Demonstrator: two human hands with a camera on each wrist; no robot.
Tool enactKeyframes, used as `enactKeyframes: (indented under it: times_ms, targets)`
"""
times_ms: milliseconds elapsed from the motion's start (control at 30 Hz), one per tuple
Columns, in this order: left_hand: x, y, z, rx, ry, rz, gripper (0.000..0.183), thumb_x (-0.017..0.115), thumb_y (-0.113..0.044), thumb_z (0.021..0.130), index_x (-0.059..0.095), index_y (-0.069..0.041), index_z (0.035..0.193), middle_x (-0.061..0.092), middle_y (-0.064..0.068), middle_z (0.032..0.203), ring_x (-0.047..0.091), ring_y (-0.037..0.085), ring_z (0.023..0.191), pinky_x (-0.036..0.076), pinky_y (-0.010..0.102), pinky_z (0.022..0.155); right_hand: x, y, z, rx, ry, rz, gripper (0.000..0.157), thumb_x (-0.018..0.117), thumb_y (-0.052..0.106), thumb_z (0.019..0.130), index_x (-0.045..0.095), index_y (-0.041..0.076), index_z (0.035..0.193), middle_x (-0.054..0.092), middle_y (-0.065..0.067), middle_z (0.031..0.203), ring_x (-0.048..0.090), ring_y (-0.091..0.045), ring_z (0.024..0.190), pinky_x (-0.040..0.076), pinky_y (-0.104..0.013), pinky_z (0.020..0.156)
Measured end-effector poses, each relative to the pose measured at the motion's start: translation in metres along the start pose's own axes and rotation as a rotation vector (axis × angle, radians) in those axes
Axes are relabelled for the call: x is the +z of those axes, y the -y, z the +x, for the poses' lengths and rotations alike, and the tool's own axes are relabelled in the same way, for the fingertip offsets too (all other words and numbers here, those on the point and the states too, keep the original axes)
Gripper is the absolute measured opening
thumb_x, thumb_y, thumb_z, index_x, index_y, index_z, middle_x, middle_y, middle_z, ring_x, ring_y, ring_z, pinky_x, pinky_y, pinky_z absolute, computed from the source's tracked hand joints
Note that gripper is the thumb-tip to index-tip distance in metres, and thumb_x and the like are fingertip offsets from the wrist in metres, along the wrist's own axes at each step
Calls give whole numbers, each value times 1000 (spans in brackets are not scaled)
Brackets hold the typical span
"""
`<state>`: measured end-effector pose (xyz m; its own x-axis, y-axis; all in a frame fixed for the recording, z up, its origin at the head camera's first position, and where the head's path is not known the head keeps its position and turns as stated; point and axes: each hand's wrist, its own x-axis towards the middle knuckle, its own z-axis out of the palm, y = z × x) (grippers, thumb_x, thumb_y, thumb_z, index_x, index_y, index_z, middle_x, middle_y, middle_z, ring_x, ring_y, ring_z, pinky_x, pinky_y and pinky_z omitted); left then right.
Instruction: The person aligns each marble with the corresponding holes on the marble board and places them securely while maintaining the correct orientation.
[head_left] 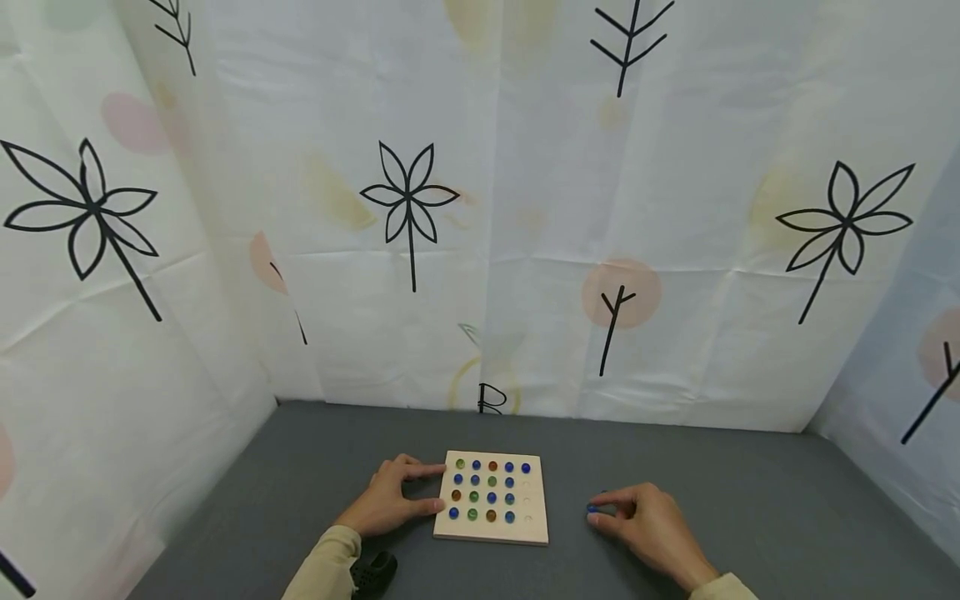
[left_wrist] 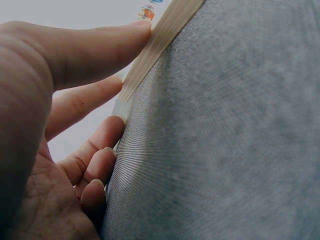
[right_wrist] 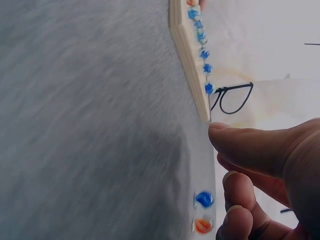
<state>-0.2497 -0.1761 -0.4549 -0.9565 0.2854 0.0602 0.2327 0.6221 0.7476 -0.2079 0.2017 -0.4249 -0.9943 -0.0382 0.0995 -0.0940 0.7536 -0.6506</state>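
A pale wooden board (head_left: 491,540) lies on the dark grey table, set with rows of blue, green and amber marbles (head_left: 491,497). Its right column has a blue marble at the back and three bare hollows in front. My left hand (head_left: 386,497) rests at the board's left edge, thumb and index finger extended against it, the other fingers loosely bent in the left wrist view. To the right of the board, my right hand (head_left: 648,525) pinches a blue marble (head_left: 592,508) between thumb and index fingertips; in the right wrist view the thumb hides it.
Beyond my right hand, a blue marble (right_wrist: 204,199) and an orange marble (right_wrist: 202,226) lie on the table. A black strap-like object (head_left: 375,573) is by my left sleeve. White printed cloth (head_left: 525,333) hangs behind the table and along both sides.
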Motion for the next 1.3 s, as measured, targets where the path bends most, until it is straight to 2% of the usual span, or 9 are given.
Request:
enactKeyframes:
  times_ms: [600, 1067, 1300]
  targets:
    - [2, 1, 2, -13, -6, 16, 55, 83, -44, 84, 70, -25, 133, 55, 1, 116, 44, 25, 109, 36, 58, 91, 34, 37, 26, -104, 2, 74, 16, 87, 20, 80, 83, 14, 94, 55, 5, 57, 46, -13, 50, 33, -26, 46]
    - [2, -3, 0, -17, -10, 14, 54, 83, -42, 84, 70, -23, 134, 54, 0, 115, 43, 23, 107, 36, 56, 90, 51, 44, 38, -117, 10, 88, 13, 85, 14, 82, 83, 11, 95, 56, 5, 58, 44, -12, 48, 31, -26, 45]
    - [-1, -3, 0, 14, -3, 10, 53, 83, -42, 85, 70, -22, 133, 55, 0, 115, 45, 27, 111, 35, 60, 93, 55, 46, 40, -139, 26, 109, 12, 84, 15, 84, 82, 10, 95, 55, 4, 55, 45, -11, 46, 32, -26, 44]
